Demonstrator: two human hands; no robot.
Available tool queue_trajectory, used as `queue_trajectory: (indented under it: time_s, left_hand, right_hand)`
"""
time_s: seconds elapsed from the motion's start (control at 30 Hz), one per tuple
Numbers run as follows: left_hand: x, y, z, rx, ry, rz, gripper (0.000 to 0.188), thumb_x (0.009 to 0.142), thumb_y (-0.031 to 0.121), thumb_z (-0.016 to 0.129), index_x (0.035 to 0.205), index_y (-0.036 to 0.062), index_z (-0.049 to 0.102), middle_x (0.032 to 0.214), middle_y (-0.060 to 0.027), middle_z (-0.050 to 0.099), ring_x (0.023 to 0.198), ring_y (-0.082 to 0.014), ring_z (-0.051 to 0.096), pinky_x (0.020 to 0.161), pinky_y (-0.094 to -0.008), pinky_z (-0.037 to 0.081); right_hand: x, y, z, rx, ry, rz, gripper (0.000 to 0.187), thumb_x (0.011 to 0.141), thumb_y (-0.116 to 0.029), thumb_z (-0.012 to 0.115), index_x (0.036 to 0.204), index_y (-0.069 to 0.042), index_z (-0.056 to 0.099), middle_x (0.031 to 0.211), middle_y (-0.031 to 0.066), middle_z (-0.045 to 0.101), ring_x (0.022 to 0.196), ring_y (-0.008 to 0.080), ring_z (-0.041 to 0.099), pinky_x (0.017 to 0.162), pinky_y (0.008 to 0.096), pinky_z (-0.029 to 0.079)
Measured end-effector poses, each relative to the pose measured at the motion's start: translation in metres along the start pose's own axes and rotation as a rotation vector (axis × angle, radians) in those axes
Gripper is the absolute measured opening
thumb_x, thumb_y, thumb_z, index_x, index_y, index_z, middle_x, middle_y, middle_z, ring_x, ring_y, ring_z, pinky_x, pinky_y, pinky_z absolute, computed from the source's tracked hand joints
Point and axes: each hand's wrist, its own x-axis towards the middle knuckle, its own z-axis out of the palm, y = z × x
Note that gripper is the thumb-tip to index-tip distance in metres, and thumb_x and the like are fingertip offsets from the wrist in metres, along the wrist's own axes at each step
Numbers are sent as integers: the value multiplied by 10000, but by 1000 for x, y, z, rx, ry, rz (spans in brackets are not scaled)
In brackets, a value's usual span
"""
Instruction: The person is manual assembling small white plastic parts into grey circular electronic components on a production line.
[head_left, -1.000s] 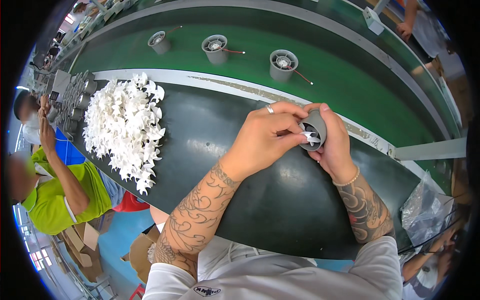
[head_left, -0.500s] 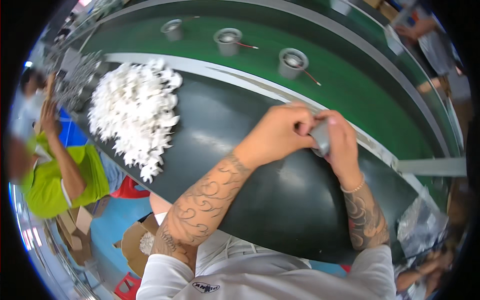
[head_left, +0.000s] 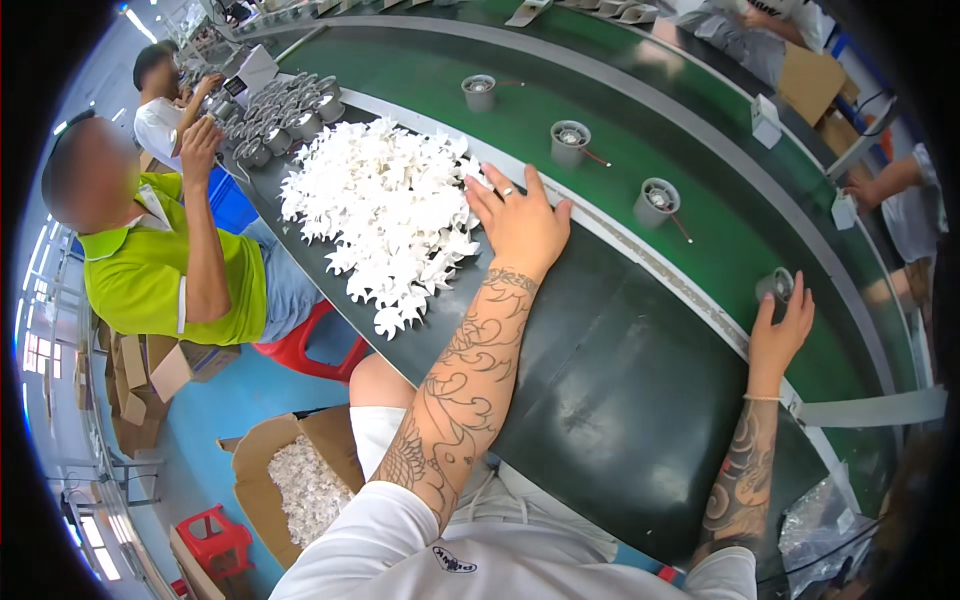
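My left hand [head_left: 525, 225] is open, its fingers spread at the right edge of a heap of small white pronged plastic pieces [head_left: 385, 190]. Its fingertips reach the outermost pieces; I cannot tell whether they touch. Over on the green conveyor belt, my right hand [head_left: 783, 335] has thumb and fingers apart beside a grey cup-shaped housing [head_left: 772, 284], which is partly hidden behind them. Farther along the belt stand three similar grey housings: one nearby [head_left: 657, 203], one in the middle [head_left: 570, 143] and one farthest left [head_left: 479, 92]. Each has a thin red wire sticking out.
A dark work surface [head_left: 600, 370] lies before me, with a pale rail [head_left: 640, 255] between it and the belt. Several grey metal parts [head_left: 290, 115] are heaped behind the white pieces. A co-worker in a lime shirt [head_left: 215, 260] sits left. A clear plastic bag [head_left: 820, 530] lies right.
My hands have parted from the grey housing they held together. The left moved to the white heap, the right out over the belt beside a housing. The view has shifted.
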Motion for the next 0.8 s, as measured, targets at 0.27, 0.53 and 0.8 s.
queue_trajectory:
  time_s: [0.27,0.53,0.8]
  left_hand:
    - [10,-3,3,-138,-162,228,245,816,87,573,1026,-2,663,940,-200,654,921,-366,617,812,-474,490]
    - [-3,45,-22,-849,-520,-57,320,890,144,685,1173,-2,654,784,-147,672,736,-237,685,688,-343,518]
    - [-31,52,-12,-1225,-709,11,345,831,24,724,1166,20,645,927,-42,645,833,-120,591,787,-264,495]
  right_hand:
    - [-63,3,-156,262,395,-382,214,877,33,514,1066,64,609,1114,194,584,1031,329,576,950,417,469]
    - [-65,302,-162,133,512,740,418,867,-216,629,1237,-28,578,1131,119,611,1007,255,572,777,367,484]
    - [-41,367,-90,-185,-122,417,439,811,-213,666,1198,-11,615,1085,269,665,1034,428,631,888,454,509]
